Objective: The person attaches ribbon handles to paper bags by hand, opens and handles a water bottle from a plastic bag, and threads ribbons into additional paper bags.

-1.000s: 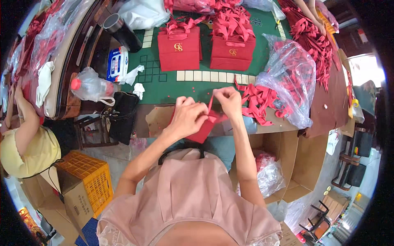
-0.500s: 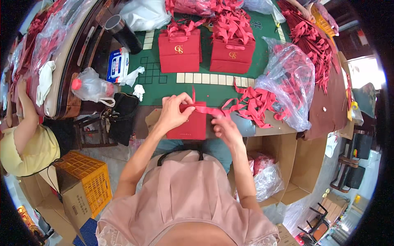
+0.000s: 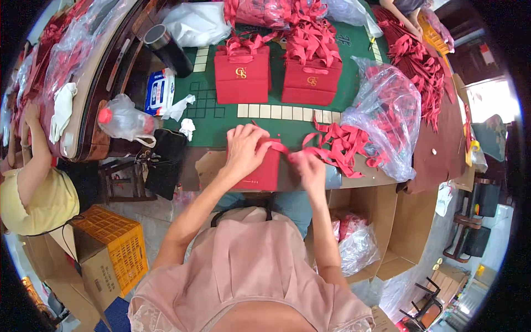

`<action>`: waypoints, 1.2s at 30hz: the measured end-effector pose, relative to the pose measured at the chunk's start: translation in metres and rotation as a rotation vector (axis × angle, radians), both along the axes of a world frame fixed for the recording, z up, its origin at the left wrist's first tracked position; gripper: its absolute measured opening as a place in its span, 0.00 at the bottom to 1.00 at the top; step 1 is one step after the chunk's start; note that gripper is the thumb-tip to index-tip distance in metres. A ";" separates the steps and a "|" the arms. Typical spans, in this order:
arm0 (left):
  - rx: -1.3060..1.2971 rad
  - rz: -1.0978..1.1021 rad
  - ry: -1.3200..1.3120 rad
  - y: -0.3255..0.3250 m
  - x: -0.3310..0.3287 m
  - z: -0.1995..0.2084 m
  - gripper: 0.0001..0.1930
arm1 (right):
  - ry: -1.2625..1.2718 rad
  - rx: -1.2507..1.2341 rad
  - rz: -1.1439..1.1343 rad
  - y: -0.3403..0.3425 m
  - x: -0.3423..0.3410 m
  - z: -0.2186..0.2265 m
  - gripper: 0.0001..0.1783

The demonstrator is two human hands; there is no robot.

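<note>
A flat red paper gift bag (image 3: 265, 176) lies at the table's near edge in front of me. My left hand (image 3: 244, 150) is closed over its upper part, and a strip of red ribbon (image 3: 278, 146) comes out between thumb and fingers. The ribbon spans the short gap to my right hand (image 3: 311, 170), whose fingers are pinched together on it, somewhat blurred by motion. Just beyond the right hand spreads a loose pile of red ribbons (image 3: 344, 146). My left fingers hide the bag's top edge.
Red bags with ribbon handles (image 3: 241, 80) stand in two groups farther back. At right, a clear plastic bag (image 3: 387, 110) holds more ribbons. A black tumbler (image 3: 166, 50), a wipes pack (image 3: 160, 91) and a plastic bottle (image 3: 126, 116) are at left. Other people's arms show on both sides.
My left hand has turned over the bag's top, its fingers now lying farther across it. The right hand has moved slightly right and closed on the ribbon.
</note>
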State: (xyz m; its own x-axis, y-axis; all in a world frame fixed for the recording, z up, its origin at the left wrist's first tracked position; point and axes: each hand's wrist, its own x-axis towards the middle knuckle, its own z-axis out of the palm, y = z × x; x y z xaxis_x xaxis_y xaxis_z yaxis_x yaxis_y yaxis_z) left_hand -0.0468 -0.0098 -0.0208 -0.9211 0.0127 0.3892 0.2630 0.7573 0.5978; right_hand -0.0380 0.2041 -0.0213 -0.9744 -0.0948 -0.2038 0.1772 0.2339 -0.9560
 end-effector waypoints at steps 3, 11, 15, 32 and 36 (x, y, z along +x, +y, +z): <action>0.054 -0.048 -0.209 0.015 0.007 0.015 0.10 | 0.341 0.460 0.114 -0.025 0.008 0.020 0.08; 0.503 -0.113 -0.542 0.017 0.005 -0.001 0.11 | 0.465 0.466 0.359 -0.037 0.017 0.018 0.08; 0.789 -0.038 -0.570 -0.001 0.012 -0.003 0.10 | 0.497 0.554 0.113 -0.013 0.002 0.014 0.10; 1.231 -0.217 -0.708 0.012 0.046 -0.018 0.09 | 0.041 -0.246 0.001 -0.049 0.012 0.002 0.07; 0.860 -0.087 -0.534 0.000 0.050 -0.010 0.07 | 0.123 -0.242 0.007 -0.047 0.012 0.015 0.04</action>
